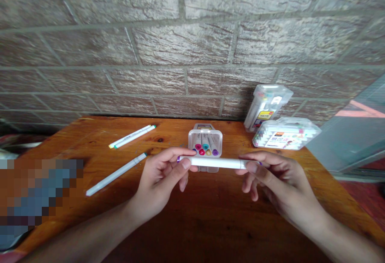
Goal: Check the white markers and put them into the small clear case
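Observation:
A white marker [218, 163] with purple ends is held level above the table, between my two hands. My left hand [164, 174] pinches its left end between thumb and fingers. At the other end, my right hand [278, 178] grips the marker near a thin ring line, and its lower fingers curl beneath. Just behind the marker lies a clear plastic case [220, 138] facing me, with several markers inside showing pink, teal, red, yellow and purple ends. The held marker and my left fingertips partly hide the case's lower part.
Left of the case lie a grey-white marker [116, 175] and two markers [132, 136] side by side. At the back right, a tall clear marker case [266, 108] stands behind a wide handled case [285, 135]. A brick wall [180, 46] borders the wooden table [192, 231].

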`<state>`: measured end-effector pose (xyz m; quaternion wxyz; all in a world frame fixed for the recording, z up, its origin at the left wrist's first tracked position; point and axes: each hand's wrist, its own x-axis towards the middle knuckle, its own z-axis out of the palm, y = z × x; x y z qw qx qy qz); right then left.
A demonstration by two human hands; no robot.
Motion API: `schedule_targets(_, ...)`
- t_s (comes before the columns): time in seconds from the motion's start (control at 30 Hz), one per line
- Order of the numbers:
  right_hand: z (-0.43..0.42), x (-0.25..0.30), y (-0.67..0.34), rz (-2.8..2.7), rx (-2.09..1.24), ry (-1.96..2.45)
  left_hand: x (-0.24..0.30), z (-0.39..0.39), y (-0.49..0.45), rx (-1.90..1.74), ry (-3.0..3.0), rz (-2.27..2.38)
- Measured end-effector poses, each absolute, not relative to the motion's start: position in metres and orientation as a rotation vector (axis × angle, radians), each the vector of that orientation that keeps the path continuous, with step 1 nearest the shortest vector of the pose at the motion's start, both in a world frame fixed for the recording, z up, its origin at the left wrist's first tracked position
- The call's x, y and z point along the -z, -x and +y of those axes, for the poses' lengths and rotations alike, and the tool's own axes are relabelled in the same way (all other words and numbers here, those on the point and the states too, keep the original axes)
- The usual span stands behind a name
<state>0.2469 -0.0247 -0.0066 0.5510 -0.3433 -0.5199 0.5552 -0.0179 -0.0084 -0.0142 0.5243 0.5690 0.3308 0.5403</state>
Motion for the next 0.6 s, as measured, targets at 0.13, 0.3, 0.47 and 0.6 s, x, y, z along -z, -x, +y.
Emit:
schedule_targets(0.13,-0.0245,0.0062,-0.2469,-1.223,-1.326,0.794,0.013,-0.0084,0.0172,-1.29,-1.344,0.786)
schedule_targets(0.3,-0.0257,0.0053,-0.2478,-1.219,-1.336,0.802,0.013,-0.0073,0.0178,-1.295,-1.333,0.756)
schedule_targets(0.47,-0.026,0.0047,-0.249,-1.222,-1.318,0.809,0.0128,-0.0079,0.0182,-1.301,-1.314,0.726)
schedule_targets(0.6,-0.0253,0.0036,-0.2492,-1.209,-1.274,0.833,0.0114,-0.0081,0.0176,-1.323,-1.286,0.728)
